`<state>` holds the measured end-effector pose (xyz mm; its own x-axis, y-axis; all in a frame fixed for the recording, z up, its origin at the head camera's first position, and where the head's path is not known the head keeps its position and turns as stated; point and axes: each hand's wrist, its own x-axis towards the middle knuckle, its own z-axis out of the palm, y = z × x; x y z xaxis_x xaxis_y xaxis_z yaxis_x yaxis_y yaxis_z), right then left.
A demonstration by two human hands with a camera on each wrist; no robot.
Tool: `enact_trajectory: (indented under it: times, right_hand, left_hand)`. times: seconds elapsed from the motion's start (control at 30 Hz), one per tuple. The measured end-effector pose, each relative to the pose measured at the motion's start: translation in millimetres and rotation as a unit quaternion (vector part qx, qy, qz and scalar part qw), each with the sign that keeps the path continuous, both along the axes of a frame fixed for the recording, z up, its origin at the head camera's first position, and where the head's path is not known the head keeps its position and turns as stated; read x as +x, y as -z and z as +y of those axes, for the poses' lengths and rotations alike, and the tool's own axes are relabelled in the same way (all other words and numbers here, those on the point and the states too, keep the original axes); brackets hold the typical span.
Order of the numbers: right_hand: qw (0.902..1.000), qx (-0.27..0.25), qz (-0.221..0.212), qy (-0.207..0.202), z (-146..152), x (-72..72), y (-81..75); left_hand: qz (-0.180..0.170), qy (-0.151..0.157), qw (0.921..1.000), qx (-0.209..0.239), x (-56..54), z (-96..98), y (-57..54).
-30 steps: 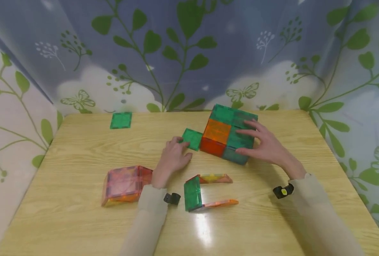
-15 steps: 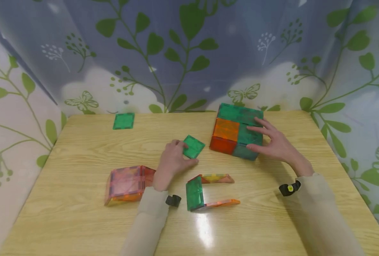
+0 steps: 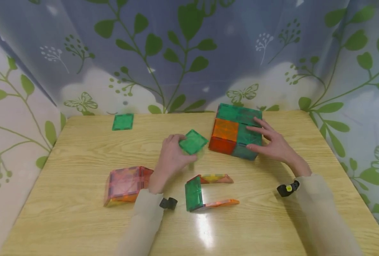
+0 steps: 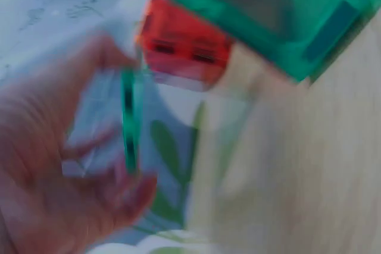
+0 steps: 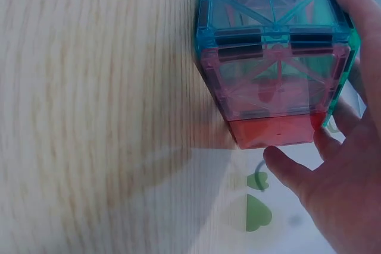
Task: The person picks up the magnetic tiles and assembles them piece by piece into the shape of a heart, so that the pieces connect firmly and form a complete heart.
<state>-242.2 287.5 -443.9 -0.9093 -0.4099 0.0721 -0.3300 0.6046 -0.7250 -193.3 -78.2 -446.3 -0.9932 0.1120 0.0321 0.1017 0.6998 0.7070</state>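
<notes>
My left hand (image 3: 171, 154) pinches a green square magnetic tile (image 3: 194, 142) between thumb and fingers, tilted above the table. Seen edge-on in the left wrist view, the same tile (image 4: 131, 126) spans thumb to fingertips; that view is blurred. To its right stands a block built of magnetic tiles (image 3: 226, 130), with green and orange on top and red and teal on the front. My right hand (image 3: 277, 144) lies over the block's right side, fingers spread, fingertips at its top. The right wrist view shows the block's blue and pink faces (image 5: 274, 81) beside that hand.
A loose green tile (image 3: 123, 122) lies at the back left. Pink and red tiles form a structure (image 3: 125, 183) left of my left forearm. In front, a standing green tile (image 3: 193, 193) joins orange and yellow pieces. A patterned curtain (image 3: 163, 53) borders the wooden table (image 3: 256, 227).
The green tile, earlier flat beside the block, has come away from it and is now raised in my left hand. The block has shifted slightly right with my right hand at it.
</notes>
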Motion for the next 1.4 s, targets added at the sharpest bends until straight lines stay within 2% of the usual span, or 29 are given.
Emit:
enact_trajectory:
  times: [0.07, 0.13, 0.2, 0.33, 0.4, 0.47, 0.63, 0.77, 0.9, 1.13, 1.4]
  right_hand:
    - [1.0000, -0.005, 0.000, -0.003, -1, -0.5, 2.2]
    - [0.9999, -0.009, -0.001, -0.005, -1, -0.8, 4.5]
    - [0.9999, -0.014, -0.005, -0.004, -1, -0.6, 6.4]
    - [0.9997, -0.024, -0.010, 0.000, 0, 0.8, 7.2]
    - [0.9996, -0.027, -0.011, 0.002, 0, 1.1, 7.1]
    - [0.9995, -0.030, -0.011, 0.002, -1, 1.1, 6.9]
    - [0.9993, -0.034, -0.014, -0.002, -3, 1.3, 7.3]
    - [0.9993, -0.035, -0.012, -0.001, -4, 2.0, 6.9]
    - [0.9995, -0.031, -0.009, 0.002, -4, 2.0, 5.8]
    - [0.9997, -0.017, -0.015, 0.004, -3, 1.0, 3.2]
    - [0.9998, -0.014, -0.012, 0.004, 1, 0.2, 4.5]
  left_hand:
    - [0.022, 0.056, 0.9974, 0.038, 10.4, -3.3, -8.4]
    - [0.040, 0.122, 0.9898, 0.061, 24.5, -5.1, -16.0]
    - [0.038, 0.172, 0.9822, 0.066, 39.1, -4.1, -21.6]
    - [0.025, 0.227, 0.9732, 0.024, 62.0, 4.8, -24.2]
    - [0.027, 0.244, 0.9694, -0.005, 68.8, 10.3, -21.5]
    - [0.044, 0.260, 0.9642, -0.028, 73.0, 14.7, -17.8]
    - [0.078, 0.270, 0.9578, -0.062, 79.5, 17.5, -12.3]
    - [0.083, 0.268, 0.9564, -0.082, 82.4, 14.8, -11.1]
    - [0.082, 0.268, 0.9565, -0.080, 83.3, 12.0, -10.5]
    - [0.022, 0.276, 0.9600, -0.040, 83.5, 5.7, -11.8]
    - [-0.022, 0.287, 0.9573, -0.026, 82.2, -0.5, -13.7]
